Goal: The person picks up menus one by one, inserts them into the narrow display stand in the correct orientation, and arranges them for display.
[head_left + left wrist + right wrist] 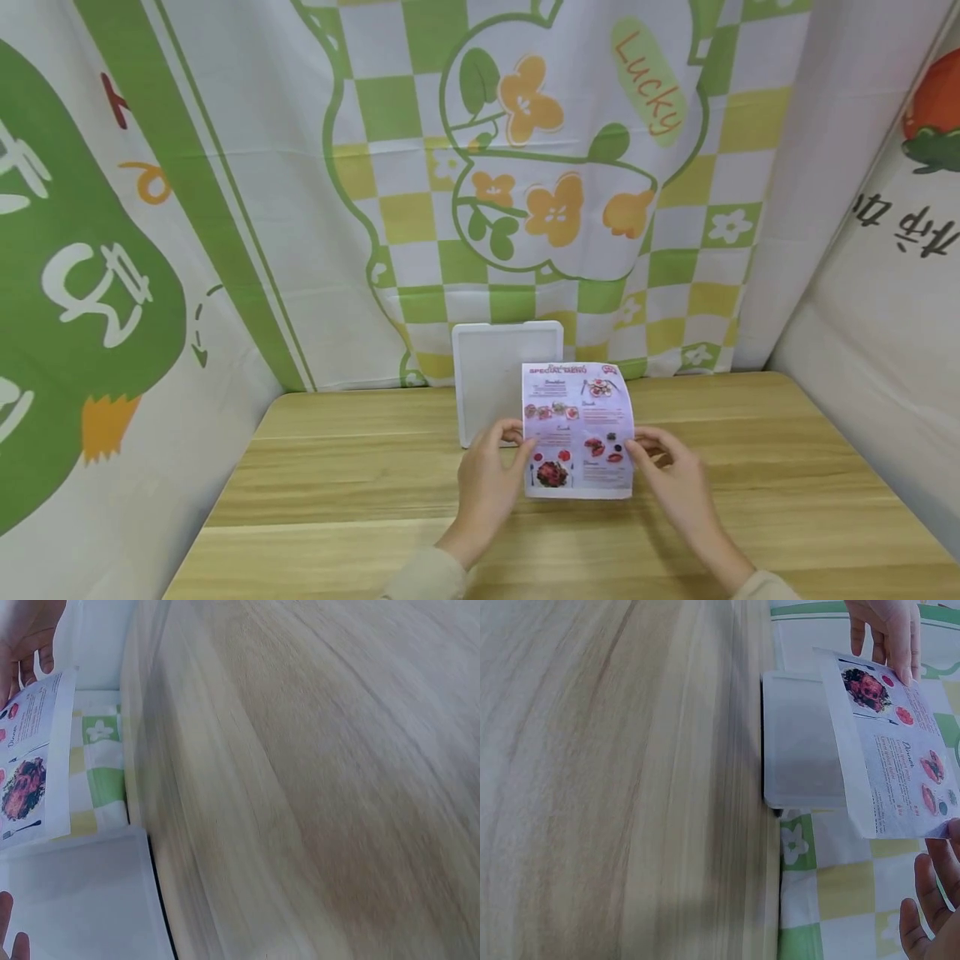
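Observation:
A printed menu sheet point(577, 429) headed "SPECIAL MENU", with food pictures and small text, is held upright above the table, its top edge bowed. My left hand point(491, 471) pinches its left edge between thumb and fingers. At the opposite edge my right hand point(675, 475) pinches it the same way. Behind the sheet a white rectangular framed board point(491, 375) leans against the curtain, its lower right part hidden by the menu. In the right wrist view the menu point(904, 761) curves slightly between both hands, overlapping the white board point(799, 742).
A wooden table point(337, 483) spreads below the hands and reaches back to the curtain. Green and yellow checkered curtain point(420, 217) with flower prints hangs at the back. Printed cloth point(45, 333) also covers the left side, and another white cloth point(885, 333) the right.

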Action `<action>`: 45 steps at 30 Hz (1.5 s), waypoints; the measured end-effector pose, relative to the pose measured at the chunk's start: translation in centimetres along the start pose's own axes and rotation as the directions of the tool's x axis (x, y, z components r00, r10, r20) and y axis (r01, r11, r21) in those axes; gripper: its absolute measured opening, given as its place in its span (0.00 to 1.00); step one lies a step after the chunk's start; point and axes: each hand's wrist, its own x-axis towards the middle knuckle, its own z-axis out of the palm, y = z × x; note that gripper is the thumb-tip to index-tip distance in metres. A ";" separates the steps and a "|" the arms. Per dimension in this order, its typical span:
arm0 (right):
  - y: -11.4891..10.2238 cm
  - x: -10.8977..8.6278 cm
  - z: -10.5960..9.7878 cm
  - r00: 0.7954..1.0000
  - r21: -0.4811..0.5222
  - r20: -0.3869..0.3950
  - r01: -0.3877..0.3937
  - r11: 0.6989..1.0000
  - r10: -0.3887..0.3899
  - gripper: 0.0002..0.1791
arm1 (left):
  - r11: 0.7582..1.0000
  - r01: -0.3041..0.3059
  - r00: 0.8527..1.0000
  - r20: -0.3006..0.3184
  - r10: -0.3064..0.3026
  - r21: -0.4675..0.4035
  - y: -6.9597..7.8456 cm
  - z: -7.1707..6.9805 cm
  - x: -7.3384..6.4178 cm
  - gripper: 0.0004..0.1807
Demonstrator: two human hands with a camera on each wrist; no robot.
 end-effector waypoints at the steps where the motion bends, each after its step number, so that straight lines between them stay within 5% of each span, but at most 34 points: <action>1: -0.1 0.0 0.1 1.000 0.003 0.000 0.005 1.000 -0.005 0.08 | 1.000 -0.010 1.000 -0.004 0.010 0.007 -0.1 -0.2 0.0 0.13; 26: -3.2 2.1 2.1 0.986 0.036 0.083 0.143 0.989 -0.146 0.13 | 0.964 -0.190 0.979 -0.033 0.200 0.185 -0.3 -5.9 1.2 0.18; 39: -6.2 5.2 2.0 0.975 0.016 0.095 0.200 0.980 -0.201 0.11 | 0.945 -0.263 0.958 -0.060 0.279 0.196 1.2 -8.2 4.1 0.18; 45: -7.1 7.0 1.9 0.970 0.006 0.113 0.217 0.976 -0.216 0.10 | 0.951 -0.237 0.966 -0.057 0.252 0.198 1.6 -8.9 5.5 0.19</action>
